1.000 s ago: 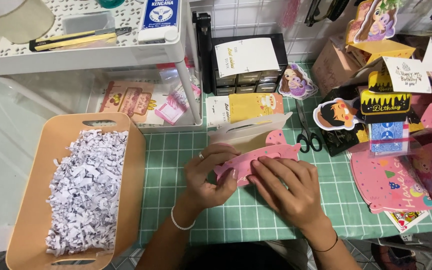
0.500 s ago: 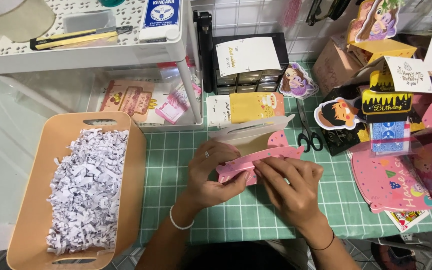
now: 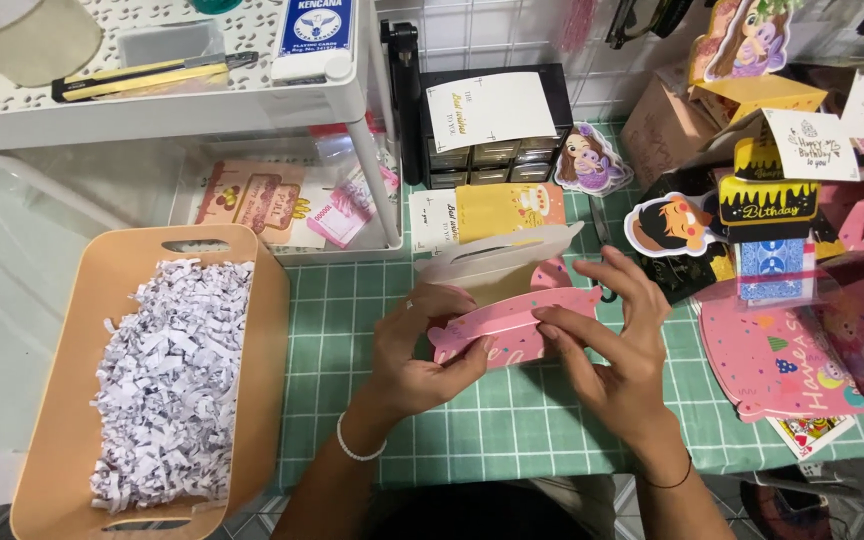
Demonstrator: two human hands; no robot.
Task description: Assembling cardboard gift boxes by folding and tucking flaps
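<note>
Near the front edge of the green mat (image 3: 512,420), both hands hold a pink paper box (image 3: 507,330). The left hand (image 3: 417,350) grips the left end of the box, with its thumb pressed on the pink side. The right hand (image 3: 617,345) holds the right end, with its fingers stretched along the top edge. The box has a tan flap (image 3: 497,262) standing up at the back. Left of the mat sits a tan tray (image 3: 262,330) full of white paper shreds (image 3: 167,380). Black scissors (image 3: 600,225) lie just behind the right hand. At the right edge of the mat lies a flat pink card (image 3: 782,360). At the back edge stands a small black drawer box (image 3: 497,150).
</note>
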